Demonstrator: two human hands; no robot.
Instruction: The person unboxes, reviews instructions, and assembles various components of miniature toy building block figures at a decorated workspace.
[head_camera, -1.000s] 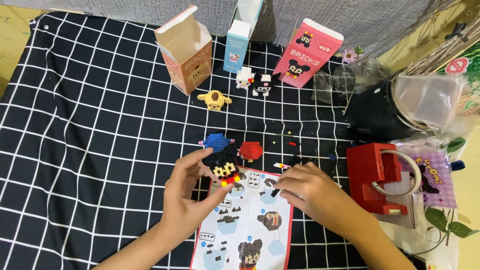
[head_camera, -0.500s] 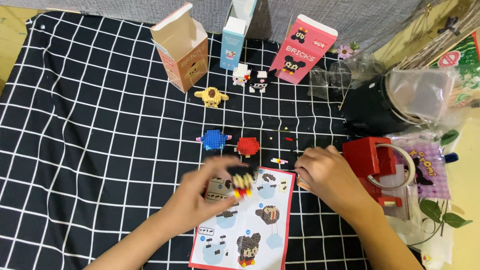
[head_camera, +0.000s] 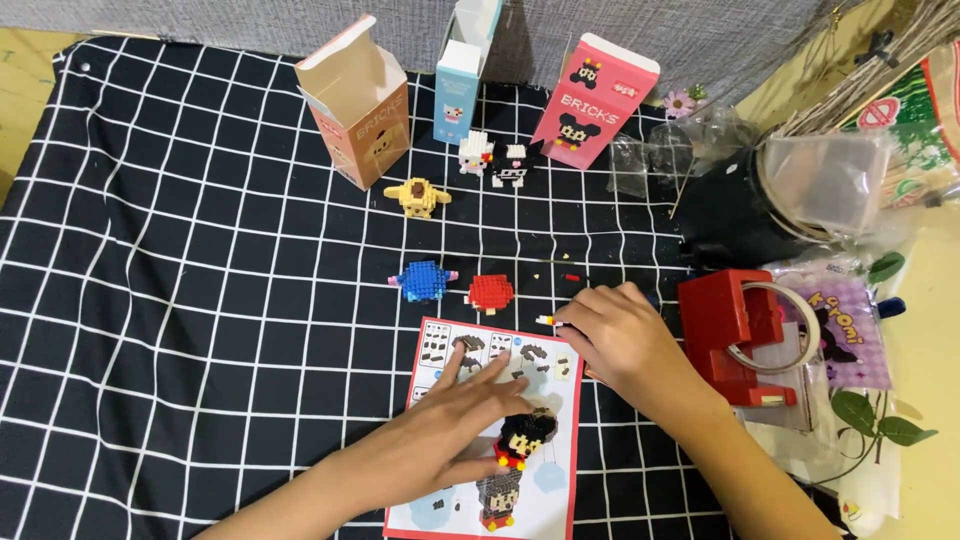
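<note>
Two hands meet at the cloth's near edge — the left hand (head_camera: 455, 430), lifted a second ago, now lies fingers apart on the sheet (head_camera: 500, 430), thumb against the figure (head_camera: 520, 438); the right hand (head_camera: 625, 345) has moved up, pinching a white brick (head_camera: 545, 320).

Small black-headed brick figure (head_camera: 524, 437) with red and yellow base, upright on instruction sheet (head_camera: 495, 420), tucked under left hand (head_camera: 455, 425). Tiny white brick (head_camera: 545, 320) at right hand (head_camera: 625, 345) fingertips.

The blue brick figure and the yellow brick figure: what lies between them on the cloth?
Head view: only bare checked cloth lies between the blue brick figure and the yellow brick figure.
</note>
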